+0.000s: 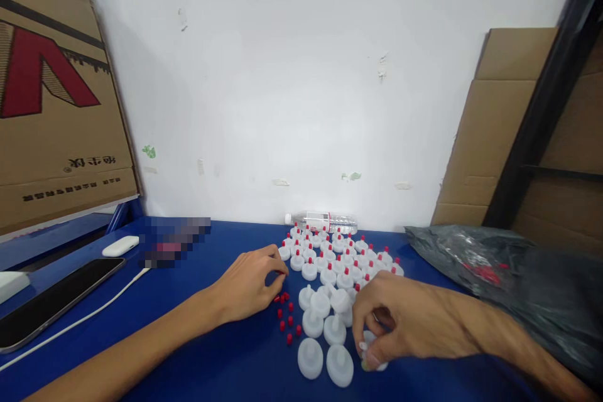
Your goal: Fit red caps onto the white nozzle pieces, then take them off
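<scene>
My left hand (257,281) is over the blue table, its thumb and fingertips pinched together; anything between them is hidden. Just below its fingertips lie several small red tip caps (291,320), scattered loose. My right hand (400,314), fingers closed, grips a white spouted lid (375,352) low over the table, partly covered by the fingers. Beside it lie several bare white lids (309,358), round with a short spout. Behind them, many similar lids with red tips on their spouts (328,275) stand upright close together.
A clear plastic bottle (320,222) lies against the white wall. On the right is a dark plastic bag (452,257) with red pieces in it. At left are a phone (61,301), a white cable (94,313), a white case (120,246) and a cardboard box (61,138).
</scene>
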